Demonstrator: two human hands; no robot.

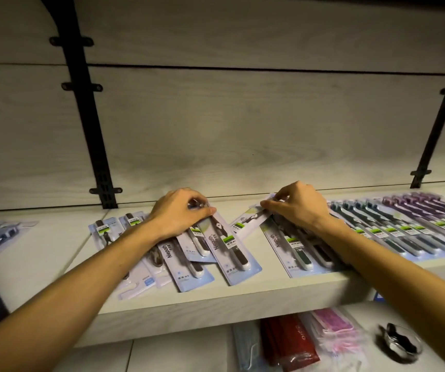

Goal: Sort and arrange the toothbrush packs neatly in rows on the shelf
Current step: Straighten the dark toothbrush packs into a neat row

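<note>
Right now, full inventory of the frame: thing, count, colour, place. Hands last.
loose toothbrush packs: several, pale blue cards, jumbled mid-shelf
tilted pack: one, white, between the hands
teal pack row: overlapping, count unclear, shelf right
purple pack row: overlapping, count unclear, far right
shelf: one, pale wood
brackets: two, black, back wall
red packets: stack, lower shelf
pink packets: stack, lower shelf
left hand: gripping a loose pack
right hand: pinching the tilted pack
</note>
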